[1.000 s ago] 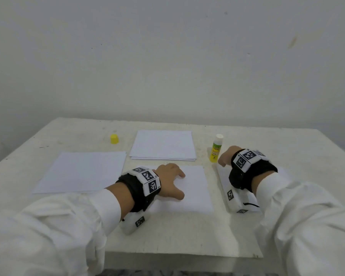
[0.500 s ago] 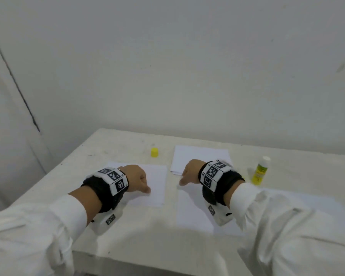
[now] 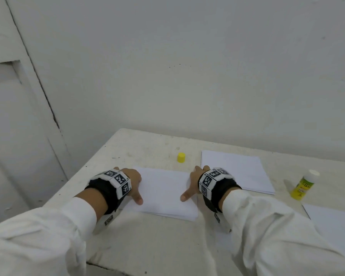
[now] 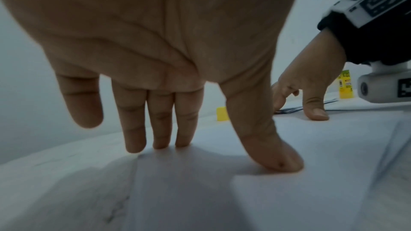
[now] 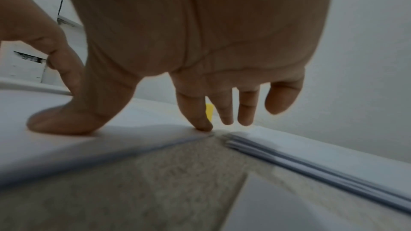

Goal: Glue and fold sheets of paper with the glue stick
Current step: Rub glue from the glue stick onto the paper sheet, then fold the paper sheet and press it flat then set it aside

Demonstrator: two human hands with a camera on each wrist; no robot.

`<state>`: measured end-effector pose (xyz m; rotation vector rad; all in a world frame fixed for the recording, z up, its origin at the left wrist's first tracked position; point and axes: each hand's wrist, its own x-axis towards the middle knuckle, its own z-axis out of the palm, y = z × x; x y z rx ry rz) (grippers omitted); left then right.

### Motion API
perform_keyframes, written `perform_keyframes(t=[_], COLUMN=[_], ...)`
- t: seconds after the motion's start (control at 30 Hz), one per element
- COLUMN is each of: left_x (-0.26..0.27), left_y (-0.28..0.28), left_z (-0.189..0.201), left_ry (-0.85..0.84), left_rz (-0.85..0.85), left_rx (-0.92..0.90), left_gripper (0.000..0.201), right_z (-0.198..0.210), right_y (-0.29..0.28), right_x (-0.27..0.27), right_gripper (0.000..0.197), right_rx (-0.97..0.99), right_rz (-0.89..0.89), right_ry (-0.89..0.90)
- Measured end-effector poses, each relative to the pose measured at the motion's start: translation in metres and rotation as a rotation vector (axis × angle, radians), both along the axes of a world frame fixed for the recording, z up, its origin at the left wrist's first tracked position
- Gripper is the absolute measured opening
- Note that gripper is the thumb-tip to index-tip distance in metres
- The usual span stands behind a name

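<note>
A white sheet of paper (image 3: 164, 193) lies flat on the table between my hands. My left hand (image 3: 135, 186) rests on its left edge, fingers straight and thumb (image 4: 278, 157) pressing the paper. My right hand (image 3: 192, 183) rests on its right edge, with thumb (image 5: 62, 120) and index fingertip (image 5: 200, 124) touching the paper. The uncapped glue stick (image 3: 303, 185) stands upright at the right, away from both hands. Its yellow cap (image 3: 181, 157) sits behind the sheet.
A pile of white paper (image 3: 235, 172) lies just right of my right hand; its layered edge (image 5: 311, 157) shows in the right wrist view. Another sheet (image 3: 331, 220) lies at the far right. The table's left edge (image 3: 82, 172) is close to my left wrist.
My view has swung left. Both hands moved left from the middle sheet and the glue stick to the left sheet. The left hand went from curled to straight fingers.
</note>
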<state>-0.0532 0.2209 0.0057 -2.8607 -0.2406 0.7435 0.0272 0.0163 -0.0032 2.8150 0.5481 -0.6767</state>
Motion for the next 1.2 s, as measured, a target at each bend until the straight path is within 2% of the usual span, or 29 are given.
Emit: perform_keyframes(t=[0.23, 0.33, 0.47, 0.53, 0.63, 0.7, 0.8, 0.9, 0.93, 0.97, 1.0, 1.03, 1.07, 1.1, 1.13, 1.2], left_x=[0.001, 0.000, -0.001, -0.002, -0.003, -0.005, -0.011, -0.014, -0.015, -0.014, -0.014, -0.014, -0.016, -0.017, -0.018, -0.018], left_y=[0.000, 0.001, 0.001, 0.004, 0.010, 0.012, 0.015, 0.022, 0.024, 0.029, 0.034, 0.040, 0.044, 0.048, 0.051, 0.054], left_z=[-0.002, -0.002, -0.003, -0.006, -0.012, -0.014, -0.016, -0.017, -0.014, -0.012, -0.008, -0.003, 0.004, 0.008, 0.010, 0.008], left_ry=[-0.015, -0.028, -0.058, -0.074, -0.094, -0.123, -0.236, -0.312, -0.330, -0.344, -0.349, -0.347, -0.339, -0.339, -0.359, -0.382], left_rz=[0.002, 0.006, 0.019, 0.041, 0.082, 0.123, 0.234, 0.383, 0.421, 0.447, 0.437, 0.404, 0.383, 0.374, 0.378, 0.418], left_rx=[-0.012, -0.036, -0.080, -0.117, -0.168, -0.212, -0.322, -0.477, -0.546, -0.605, -0.636, -0.640, -0.632, -0.629, -0.640, -0.758], left_gripper=[0.076, 0.076, 0.079, 0.085, 0.096, 0.102, 0.116, 0.138, 0.139, 0.130, 0.109, 0.077, 0.049, 0.033, 0.027, 0.033], right_z=[0.004, 0.011, 0.017, 0.019, 0.016, 0.013, 0.012, 0.014, 0.013, 0.014, 0.014, 0.014, 0.014, 0.013, 0.012, 0.012], right_y=[0.007, 0.011, 0.012, 0.011, 0.005, 0.002, -0.001, -0.003, -0.005, -0.006, -0.007, -0.008, -0.009, -0.010, -0.010, -0.009], right_x=[-0.010, -0.020, -0.032, -0.036, -0.044, -0.049, -0.058, -0.069, -0.071, -0.073, -0.074, -0.076, -0.076, -0.076, -0.076, -0.076], right_gripper=[0.089, 0.073, 0.085, 0.076, 0.038, 0.030, 0.034, 0.008, 0.013, 0.016, 0.012, 0.009, 0.019, 0.026, 0.028, 0.022], right_rx=[0.005, 0.226, 0.660, 0.653, 0.536, 0.551, 0.616, 0.655, 0.658, 0.664, 0.683, 0.710, 0.733, 0.736, 0.723, 0.699], right_rz=[-0.005, -0.052, -0.400, -0.466, -0.457, -0.451, -0.394, -0.352, -0.360, -0.361, -0.374, -0.387, -0.424, -0.447, -0.462, -0.481], right_ry=[-0.020, -0.029, 0.119, 0.163, 0.159, 0.162, 0.151, 0.132, 0.131, 0.126, 0.136, 0.157, 0.179, 0.180, 0.180, 0.165])
